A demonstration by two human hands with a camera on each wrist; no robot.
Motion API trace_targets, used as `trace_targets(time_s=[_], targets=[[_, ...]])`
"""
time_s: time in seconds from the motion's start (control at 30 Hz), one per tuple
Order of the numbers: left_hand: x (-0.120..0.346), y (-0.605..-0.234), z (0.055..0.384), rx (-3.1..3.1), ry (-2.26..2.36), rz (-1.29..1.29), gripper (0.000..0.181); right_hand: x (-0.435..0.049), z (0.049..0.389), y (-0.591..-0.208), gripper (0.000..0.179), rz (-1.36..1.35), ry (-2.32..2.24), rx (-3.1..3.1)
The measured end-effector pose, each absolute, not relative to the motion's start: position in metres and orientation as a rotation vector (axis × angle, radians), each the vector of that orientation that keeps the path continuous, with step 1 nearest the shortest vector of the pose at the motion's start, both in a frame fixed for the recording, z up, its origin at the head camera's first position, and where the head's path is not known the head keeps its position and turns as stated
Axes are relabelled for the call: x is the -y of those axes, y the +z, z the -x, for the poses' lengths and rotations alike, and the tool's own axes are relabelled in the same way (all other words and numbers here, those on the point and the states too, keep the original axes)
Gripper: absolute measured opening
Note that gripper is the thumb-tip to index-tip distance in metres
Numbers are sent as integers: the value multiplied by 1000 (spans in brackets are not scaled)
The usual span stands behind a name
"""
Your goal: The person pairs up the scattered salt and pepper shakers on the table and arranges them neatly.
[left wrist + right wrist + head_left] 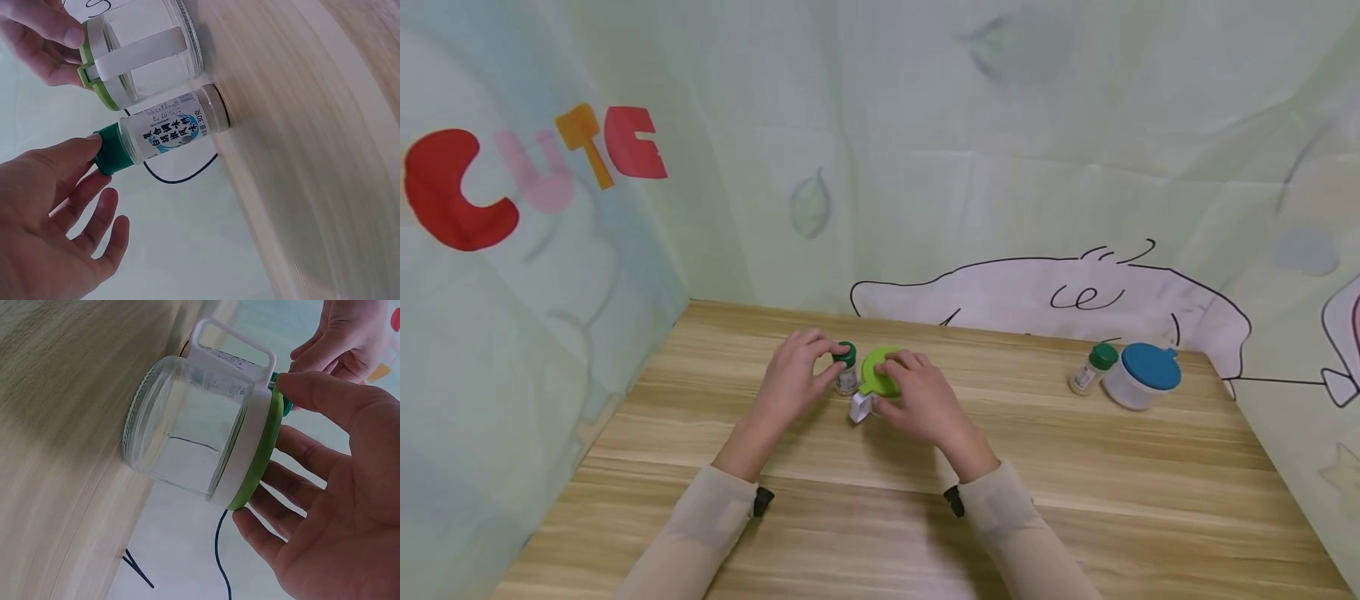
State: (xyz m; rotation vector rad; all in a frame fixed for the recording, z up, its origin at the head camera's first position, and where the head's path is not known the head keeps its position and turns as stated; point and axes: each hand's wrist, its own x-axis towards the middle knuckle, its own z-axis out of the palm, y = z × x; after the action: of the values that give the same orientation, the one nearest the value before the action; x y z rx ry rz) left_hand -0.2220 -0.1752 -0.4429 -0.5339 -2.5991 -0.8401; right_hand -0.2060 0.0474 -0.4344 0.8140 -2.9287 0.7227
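Left of centre on the table, my left hand [788, 379] pinches the green cap of a small clear seasoning bottle [172, 128] between thumb and forefinger. The bottle stands upright and bears a white label with dark characters. Right beside it is a clear glass seasoning jar [187, 434] with a light green lid [265, 450] and a white handle [861, 407] that faces my body. My right hand [925, 400] grips this lid from above, thumb on one side of the rim and fingers spread across to the other.
At the right of the wooden table [1112, 500] stand another green-capped seasoning bottle [1084, 379] and a jar with a blue lid [1152, 367], close together. A printed cloth [760, 183] hangs along the back edge and both sides.
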Motion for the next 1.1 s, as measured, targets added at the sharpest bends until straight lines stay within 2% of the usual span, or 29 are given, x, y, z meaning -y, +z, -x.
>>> trace_targets(time_s=[0.37,1.1], targets=[[173,-442,223,2616,-853,522,20,-48,207,-437,37,-821,728,2876],[174,-443,222,2645,-885,478,18,-47,210,-437,41,-800,740,2884]])
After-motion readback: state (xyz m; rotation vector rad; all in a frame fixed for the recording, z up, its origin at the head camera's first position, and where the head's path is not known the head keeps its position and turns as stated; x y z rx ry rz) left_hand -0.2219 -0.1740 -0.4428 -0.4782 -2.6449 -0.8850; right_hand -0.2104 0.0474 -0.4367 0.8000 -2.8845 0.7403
